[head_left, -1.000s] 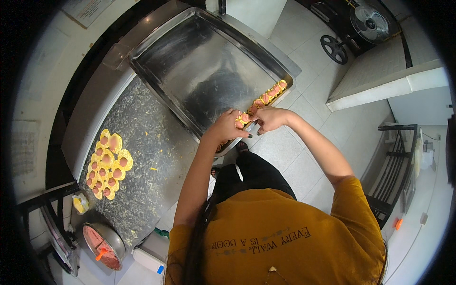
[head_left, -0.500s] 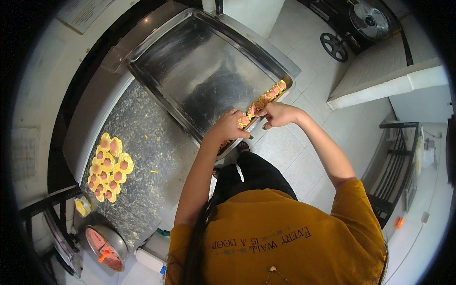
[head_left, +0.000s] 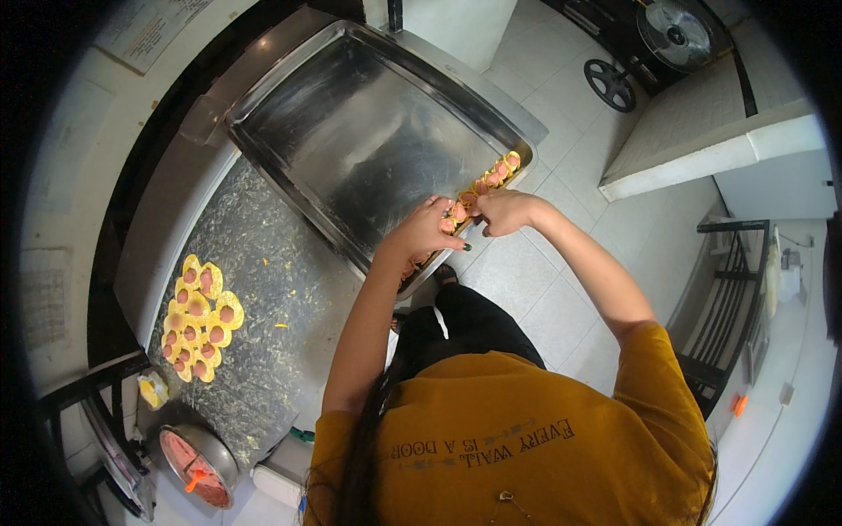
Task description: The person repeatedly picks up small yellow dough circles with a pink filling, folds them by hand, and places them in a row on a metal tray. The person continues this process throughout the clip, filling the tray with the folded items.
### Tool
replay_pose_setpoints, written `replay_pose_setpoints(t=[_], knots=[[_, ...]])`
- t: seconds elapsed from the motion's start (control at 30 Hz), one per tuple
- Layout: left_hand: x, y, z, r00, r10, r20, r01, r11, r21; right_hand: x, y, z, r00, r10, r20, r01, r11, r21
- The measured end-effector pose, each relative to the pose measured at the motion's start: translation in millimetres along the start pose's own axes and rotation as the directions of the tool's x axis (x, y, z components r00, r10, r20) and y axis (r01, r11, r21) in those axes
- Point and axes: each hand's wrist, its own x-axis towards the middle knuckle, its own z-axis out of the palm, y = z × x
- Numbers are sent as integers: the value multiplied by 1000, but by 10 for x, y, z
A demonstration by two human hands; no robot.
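A row of open-topped dumplings [head_left: 497,174], yellow wrappers around pink filling, lines the near right side of a big steel tray [head_left: 517,131]. My left hand [head_left: 419,235] rests at that row with its thumb spread away from the fingers, several dumplings showing between them. Close beside it, my right hand [head_left: 504,213] has its fingers closed down on a dumpling in the middle of the row. The fingertips partly hide that dumpling. More dumplings continue toward the tray's near corner, partly covered by my left hand.
Left of the tray, yellow wrappers topped with pink filling [head_left: 196,309] lie grouped on a speckled worktop [head_left: 272,359]. A steel bowl of pink filling [head_left: 197,465] with an orange-handled tool stands at the lower left. A fan [head_left: 674,37] is at the upper right.
My right hand has shifted slightly left, nearer my left hand, and its fingers are more curled at the row. The left hand stays nearly in place. The whole view has shifted slightly.
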Motion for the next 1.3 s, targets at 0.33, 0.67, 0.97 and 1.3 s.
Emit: replay_pose_setpoints(t=[0.33,0.67,0.97,1.3], knots=[[8,-45,-34,999,31,-13,-30,998,56,26,31,-32,986,-110,123,57,926,374],[-60,57,-195,993,-99,62,98,995,17,-278,129,-233,985,170,-28,-170,985,-18],[370,-290,69,1000,9,0,-9,994,110,-237,-122,-369,991,107,-80,-117,984,-136],[128,325,-235,952,-301,62,307,916,-257,27,224,-58,998,-63,21,59,984,166]])
